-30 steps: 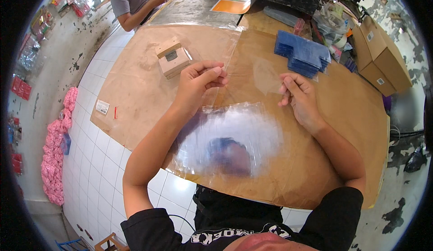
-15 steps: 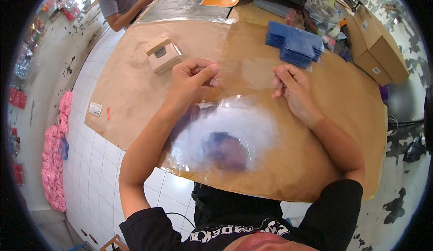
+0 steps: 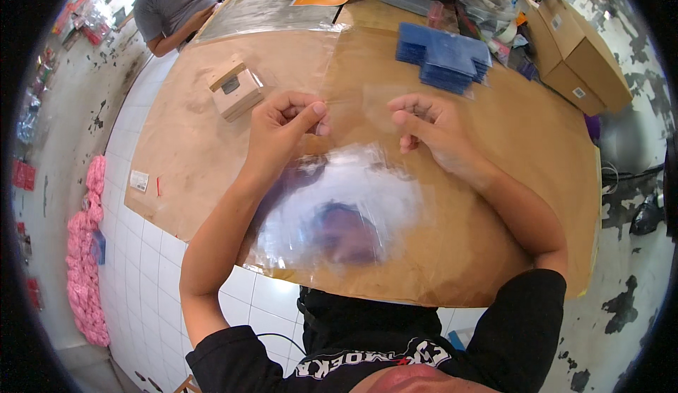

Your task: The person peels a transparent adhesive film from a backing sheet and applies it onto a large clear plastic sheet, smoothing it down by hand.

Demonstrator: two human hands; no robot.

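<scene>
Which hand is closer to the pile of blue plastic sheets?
The right hand: it is just below the pile of blue plastic sheets in the picture. The left hand is farther off, lower and to the pile's left.

There's a wide lane over the brown paper [image 3: 533, 139] right of the right hand [image 3: 432, 126], another at left, but the tan block [image 3: 236, 95] crowds the left hand [image 3: 281, 121], and the blue stack [image 3: 443, 54] and cardboard box [image 3: 575, 54] bar the far right.
</scene>
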